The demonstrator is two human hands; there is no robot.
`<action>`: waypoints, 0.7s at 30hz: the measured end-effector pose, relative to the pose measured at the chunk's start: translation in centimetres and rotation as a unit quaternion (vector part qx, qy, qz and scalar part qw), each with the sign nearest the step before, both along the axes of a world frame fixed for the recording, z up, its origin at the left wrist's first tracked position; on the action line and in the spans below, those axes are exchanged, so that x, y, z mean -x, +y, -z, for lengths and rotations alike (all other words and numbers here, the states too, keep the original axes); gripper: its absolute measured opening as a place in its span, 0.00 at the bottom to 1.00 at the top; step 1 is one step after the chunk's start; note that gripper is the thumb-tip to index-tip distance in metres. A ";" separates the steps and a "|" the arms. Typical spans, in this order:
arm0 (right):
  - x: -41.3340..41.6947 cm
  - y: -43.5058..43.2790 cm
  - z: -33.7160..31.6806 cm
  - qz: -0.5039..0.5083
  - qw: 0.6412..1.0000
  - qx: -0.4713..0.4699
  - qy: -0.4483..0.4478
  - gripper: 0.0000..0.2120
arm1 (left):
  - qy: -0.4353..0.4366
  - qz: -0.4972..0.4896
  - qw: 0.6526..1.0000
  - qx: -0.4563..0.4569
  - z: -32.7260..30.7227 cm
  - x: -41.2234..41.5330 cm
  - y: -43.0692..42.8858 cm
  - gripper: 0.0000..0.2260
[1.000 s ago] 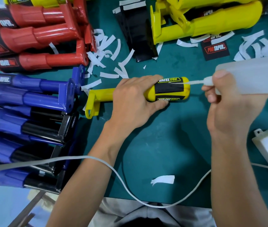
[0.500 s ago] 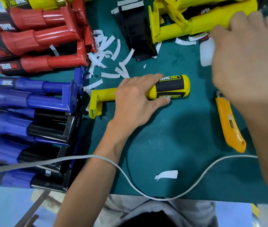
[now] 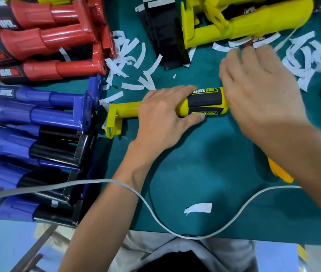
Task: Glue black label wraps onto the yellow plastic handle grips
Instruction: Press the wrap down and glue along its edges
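Bright, diffuse light from above; colours are saturated. Soft shadows of both arms fall on the green desk (image 3: 199, 169) just below the yellow handle grip (image 3: 125, 110). Left of the grip, glossy highlights streak the red grips (image 3: 61, 41) and blue grips (image 3: 43, 114). The right hand (image 3: 259, 85), at the grip's right end, is motion-blurred; the left hand (image 3: 161, 122) gripping it is sharp. Wide-angle distortion bows the desk's near edge.
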State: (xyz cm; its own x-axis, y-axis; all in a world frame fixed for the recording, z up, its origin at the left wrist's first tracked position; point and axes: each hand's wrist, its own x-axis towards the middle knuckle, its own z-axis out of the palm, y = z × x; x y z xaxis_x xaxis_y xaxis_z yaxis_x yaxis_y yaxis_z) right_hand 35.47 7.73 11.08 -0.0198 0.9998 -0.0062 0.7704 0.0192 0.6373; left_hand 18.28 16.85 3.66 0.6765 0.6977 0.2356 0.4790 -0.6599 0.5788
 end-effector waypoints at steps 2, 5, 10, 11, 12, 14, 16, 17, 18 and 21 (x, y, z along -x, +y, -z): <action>1.0 -2.0 0.2 0.046 0.958 -0.140 0.244 0.14 | -0.006 0.000 1.000 0.003 0.0 0.0 -0.1 0.24; 2.9 -4.5 0.6 0.133 0.813 -0.300 0.482 0.08 | -0.006 -0.007 1.000 0.006 -0.1 -0.1 -0.1 0.24; 2.6 -4.5 3.5 0.175 0.732 -0.315 0.578 0.12 | -0.014 -0.009 1.000 -0.004 0.1 -0.1 -0.1 0.24; 2.3 -4.3 3.8 0.163 0.729 -0.317 0.585 0.12 | -0.016 -0.011 1.000 -0.005 0.2 -0.1 -0.1 0.24; 2.1 -4.2 4.1 0.153 0.725 -0.318 0.591 0.11 | -0.017 -0.012 1.000 -0.006 0.2 -0.1 -0.1 0.24; 1.9 -4.0 4.7 0.151 0.721 -0.317 0.598 0.10 | -0.017 -0.014 1.000 -0.004 0.2 -0.1 -0.1 0.24; 1.9 -3.9 5.3 0.156 0.715 -0.319 0.602 0.07 | -0.013 -0.013 1.000 -0.001 0.1 -0.1 -0.1 0.24; 1.9 -3.9 5.5 0.155 0.710 -0.321 0.607 0.05 | -0.013 -0.012 1.000 -0.001 0.1 -0.1 -0.1 0.24; 1.9 -4.0 5.8 0.151 0.706 -0.324 0.612 0.04 | -0.012 -0.012 1.000 -0.002 0.1 -0.1 0.0 0.24; 2.1 -4.1 6.4 0.122 0.704 -0.338 0.612 0.03 | -0.011 -0.017 1.000 -0.004 0.1 -0.1 0.0 0.24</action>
State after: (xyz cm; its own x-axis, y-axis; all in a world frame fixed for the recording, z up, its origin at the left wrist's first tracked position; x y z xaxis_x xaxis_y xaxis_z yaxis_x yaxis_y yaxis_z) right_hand 33.38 3.62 4.69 0.5766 0.7403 0.3456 0.6786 -0.1984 -0.7072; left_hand 18.40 16.81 3.51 0.6477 0.7176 0.2559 0.4887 -0.6490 0.5831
